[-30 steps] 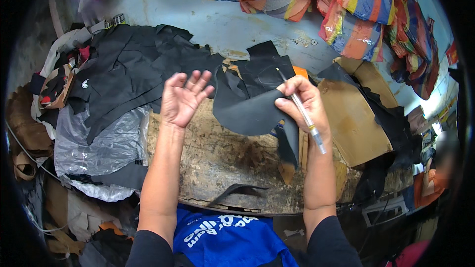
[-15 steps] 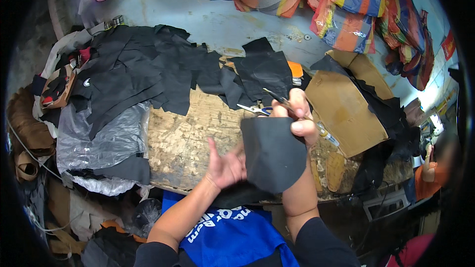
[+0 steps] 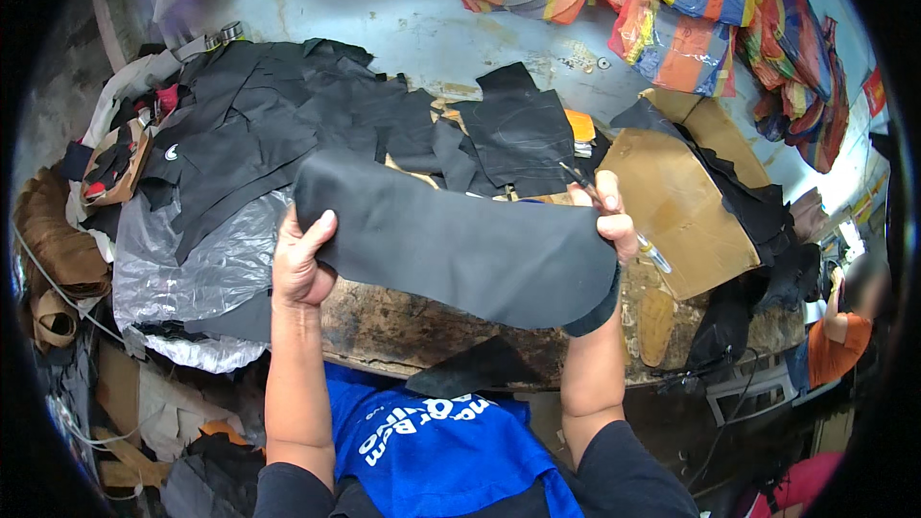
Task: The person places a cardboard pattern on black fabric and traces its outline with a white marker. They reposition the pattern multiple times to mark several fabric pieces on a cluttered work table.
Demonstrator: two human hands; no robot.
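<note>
Stretched between my two hands is a curved piece of black leather-like sheet [image 3: 460, 245], held up above the worn wooden table [image 3: 384, 321]. My left hand [image 3: 305, 254] pinches its left end, thumb on top. At the other end my right hand [image 3: 612, 216] grips the upper right corner and also keeps a thin dark pen-like tool [image 3: 583, 180] between its fingers. A darker edge shows under the sheet's right end. Behind it lies another black piece [image 3: 518, 139] with faint pale lines. The scissors seen earlier are hidden now.
Black sheet pieces [image 3: 259, 105] pile up at the left, beside clear plastic [image 3: 201, 264]. At right stand an open cardboard box [image 3: 672, 201], a clear tube [image 3: 654, 254] and a tan sole-shaped template [image 3: 656, 326]. Striped bags [image 3: 691, 0] lie behind. A person in orange [image 3: 839, 345] sits far right.
My left hand has gone from open and free to gripping the sheet's left end. The sheet, earlier hanging from my right hand, is now spread out sideways toward the left.
</note>
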